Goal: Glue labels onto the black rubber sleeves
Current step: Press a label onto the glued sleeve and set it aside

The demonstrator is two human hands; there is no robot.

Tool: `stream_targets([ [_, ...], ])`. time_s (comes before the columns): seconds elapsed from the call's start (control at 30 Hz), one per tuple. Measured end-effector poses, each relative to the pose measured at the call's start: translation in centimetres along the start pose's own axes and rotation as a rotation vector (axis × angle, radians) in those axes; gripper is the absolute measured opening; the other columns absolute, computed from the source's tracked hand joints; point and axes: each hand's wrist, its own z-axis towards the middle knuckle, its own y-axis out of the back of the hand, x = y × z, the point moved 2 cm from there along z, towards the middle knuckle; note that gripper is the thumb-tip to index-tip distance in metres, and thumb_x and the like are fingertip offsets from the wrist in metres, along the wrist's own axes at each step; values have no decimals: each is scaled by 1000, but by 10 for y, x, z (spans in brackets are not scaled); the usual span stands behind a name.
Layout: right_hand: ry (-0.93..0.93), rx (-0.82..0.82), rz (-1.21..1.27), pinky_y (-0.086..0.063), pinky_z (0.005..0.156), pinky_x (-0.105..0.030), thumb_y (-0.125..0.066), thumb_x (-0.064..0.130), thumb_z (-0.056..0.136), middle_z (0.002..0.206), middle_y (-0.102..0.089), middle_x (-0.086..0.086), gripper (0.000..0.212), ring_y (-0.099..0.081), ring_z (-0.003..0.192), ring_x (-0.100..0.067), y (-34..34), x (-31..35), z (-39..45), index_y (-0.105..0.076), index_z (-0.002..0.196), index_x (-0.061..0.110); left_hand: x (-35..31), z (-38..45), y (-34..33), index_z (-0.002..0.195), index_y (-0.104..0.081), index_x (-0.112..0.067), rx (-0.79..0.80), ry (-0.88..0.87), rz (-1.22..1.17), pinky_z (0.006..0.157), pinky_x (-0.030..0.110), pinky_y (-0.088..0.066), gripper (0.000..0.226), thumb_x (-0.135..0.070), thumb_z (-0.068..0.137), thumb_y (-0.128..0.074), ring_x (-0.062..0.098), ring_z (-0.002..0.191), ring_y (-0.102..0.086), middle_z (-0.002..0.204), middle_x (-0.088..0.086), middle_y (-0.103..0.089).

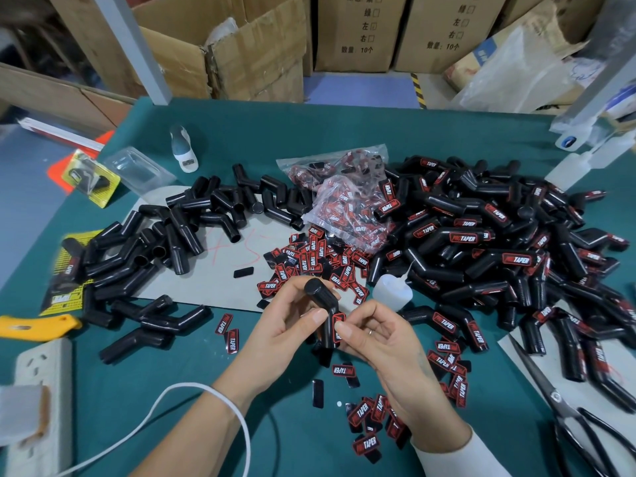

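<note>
Black rubber sleeve (pixel 323 309), bent elbow shape, is held upright above the desk (pixel 213 373), left hand (pixel 285 325) curled round its upper half, thumb on the side. Right hand (pixel 375 335) pinches a red-and-black label (pixel 338 326) flat against the lower leg just below the bend, fingers (pixel 344 328) closed on it. Sleeve looks light, soft and a bit squashy, likely smooth, so best hold is the straight upper tube, clear of the glued face; label is thin, flexible and needs firm pressing.
</note>
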Motion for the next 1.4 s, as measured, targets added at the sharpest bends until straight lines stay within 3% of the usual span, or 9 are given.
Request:
stream_targets([
  [0.1,6,2,-4,-60,81,-31,-87,31,77,88,-67,-13,19,-66,83,-24,0,0,0,-72,82,19,-1,0,0,125,-60,-24,-2,2,-7,104,23,-46,28,-39,101,-65,19,122,-61,124,3,-67],
  [0.23,12,-4,-13,-57,76,-23,-85,26,79,83,-65,-6,15,-64,80,-17,-1,0,-1,-72,79,21,2,1,-1,125,-61,-23,6,-4,-28,103,22,-45,24,-27,101,-62,16,121,-61,124,-1,-67],
  [0.47,10,4,-28,-57,78,-25,-86,25,82,84,-66,-7,16,-65,80,-17,1,1,-1,-72,81,19,2,1,0,125,-60,-22,0,5,-16,103,23,-45,27,-33,101,-64,19,121,-61,124,2,-66],
  [0.67,15,6,-37,-58,81,-28,-87,36,75,85,-67,-10,25,-66,81,-19,1,-1,0,-71,83,18,3,0,1,124,-60,-22,1,10,-10,104,24,-45,24,-28,101,-62,19,122,-61,124,1,-66],
  [1.2,52,-3,-84,-57,76,-25,-86,38,76,81,-68,1,22,-66,77,-12,3,-5,1,-71,83,23,0,-1,-2,122,-60,-22,0,-17,5,103,23,-45,22,-27,100,-62,17,119,-61,121,1,-66],
  [1.4,121,-63,-3,-59,95,-49,-77,45,89,111,-68,-20,37,-74,104,-35,3,-7,0,-61,102,14,1,0,-1,122,-59,-15,-128,-72,-60,91,31,-54,24,-16,99,-63,22,106,-65,121,8,-66],
])
